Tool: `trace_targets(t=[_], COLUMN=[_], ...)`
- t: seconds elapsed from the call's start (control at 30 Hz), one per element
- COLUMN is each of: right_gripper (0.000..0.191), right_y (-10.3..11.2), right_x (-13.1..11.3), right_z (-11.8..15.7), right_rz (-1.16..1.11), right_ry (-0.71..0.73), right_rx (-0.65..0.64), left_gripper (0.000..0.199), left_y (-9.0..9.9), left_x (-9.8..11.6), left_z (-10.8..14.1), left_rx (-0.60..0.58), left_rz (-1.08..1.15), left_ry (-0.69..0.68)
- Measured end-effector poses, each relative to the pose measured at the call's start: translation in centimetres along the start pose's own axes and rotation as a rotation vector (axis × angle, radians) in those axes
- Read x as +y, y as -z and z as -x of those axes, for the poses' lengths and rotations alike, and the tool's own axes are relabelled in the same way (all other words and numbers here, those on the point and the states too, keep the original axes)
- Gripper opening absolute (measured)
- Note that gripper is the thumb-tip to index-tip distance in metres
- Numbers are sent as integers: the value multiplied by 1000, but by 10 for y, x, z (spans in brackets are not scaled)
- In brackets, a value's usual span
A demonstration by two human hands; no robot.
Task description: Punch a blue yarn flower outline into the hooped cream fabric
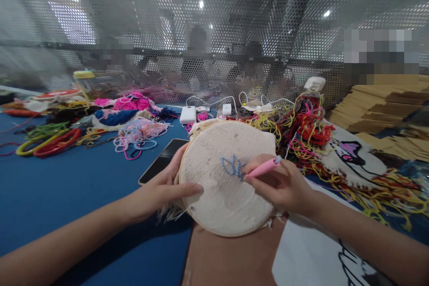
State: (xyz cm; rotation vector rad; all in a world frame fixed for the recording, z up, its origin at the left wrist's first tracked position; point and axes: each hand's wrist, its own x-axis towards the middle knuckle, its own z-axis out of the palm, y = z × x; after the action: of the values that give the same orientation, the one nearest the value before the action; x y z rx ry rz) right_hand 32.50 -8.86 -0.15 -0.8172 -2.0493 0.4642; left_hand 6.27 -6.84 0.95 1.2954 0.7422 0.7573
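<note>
A round embroidery hoop (pixel 214 205) with cream cloth stretched over it faces me, slightly tilted. My left hand (pixel 170 183) grips its left rim, thumb on the cloth and fingers behind, out of sight. Blue looped yarn (pixel 231 167) forms a small leaf-like outline near the cloth's middle. In my right hand (pixel 284 183) is a pink punch needle (pixel 263 168), its front end at the right side of the blue outline. Blue yarn shows at the tool's back end. The needle tip is hidden by my fingers.
A phone (pixel 162 161) lies behind my left hand. Yarn heaps (pixel 311 125) spread at right beside stacked brown envelopes (pixel 382 103); more yarn (pixel 140 132) lies left. White paper (pixel 301 250) sits under my right arm. A perforated metal screen (pixel 154 18) stands behind the blue table (pixel 83 178).
</note>
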Motion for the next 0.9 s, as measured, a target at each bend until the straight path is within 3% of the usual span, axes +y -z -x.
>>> trace_targets(t=[0.63, 0.73, 0.9], right_gripper=[4, 9, 20], right_y=[1, 1, 3], right_x=[-2, -2, -3], right_z=[-3, -3, -6], right_rz=[-26, -94, -401], right_ry=[-67, -181, -442], right_rx=[-15, 3, 142], left_gripper=[88, 85, 82], left_y=[0, 1, 0], left_x=[1, -1, 0], left_z=[0, 0, -1], left_rx=[-17, -17, 10], left_rz=[10, 5, -31], left_ry=[4, 9, -1])
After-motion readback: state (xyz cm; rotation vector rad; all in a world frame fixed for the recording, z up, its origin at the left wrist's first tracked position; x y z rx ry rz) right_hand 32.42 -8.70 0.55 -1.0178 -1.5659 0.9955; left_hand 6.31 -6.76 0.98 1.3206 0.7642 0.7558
